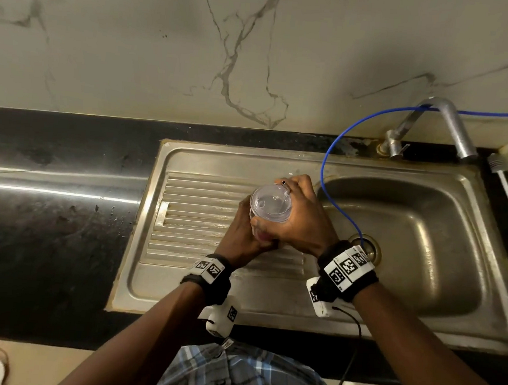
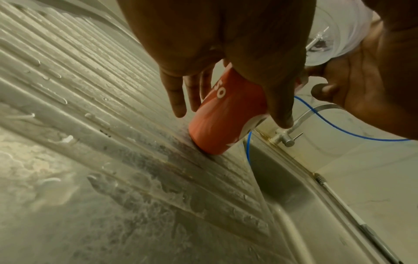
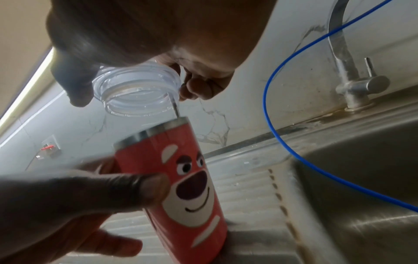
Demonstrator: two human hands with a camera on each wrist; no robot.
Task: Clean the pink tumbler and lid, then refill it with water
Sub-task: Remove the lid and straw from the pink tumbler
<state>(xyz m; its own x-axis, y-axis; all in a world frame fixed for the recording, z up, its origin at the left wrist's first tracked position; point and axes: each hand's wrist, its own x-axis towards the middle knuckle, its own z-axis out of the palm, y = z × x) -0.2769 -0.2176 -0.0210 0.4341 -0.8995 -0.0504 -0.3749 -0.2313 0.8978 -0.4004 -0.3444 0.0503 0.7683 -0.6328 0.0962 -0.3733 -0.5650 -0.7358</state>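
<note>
Btwn both hands: tumbler (image 3: pixel 181 178), lid (image 3: pixel 138 89) just above.

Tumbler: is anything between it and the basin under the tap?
Only the thin blue tube, looping from the wall into the basin drain across that path. The pink bear-print tumbler stands on the ribbed drainboard, gripped by the left hand; the right hand holds the clear lid above it.

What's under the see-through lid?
The pink tumbler with a bear face, standing on the ribbed drainboard. The lid is lifted just off its steel rim. The tumbler's inside stays hidden.
</note>
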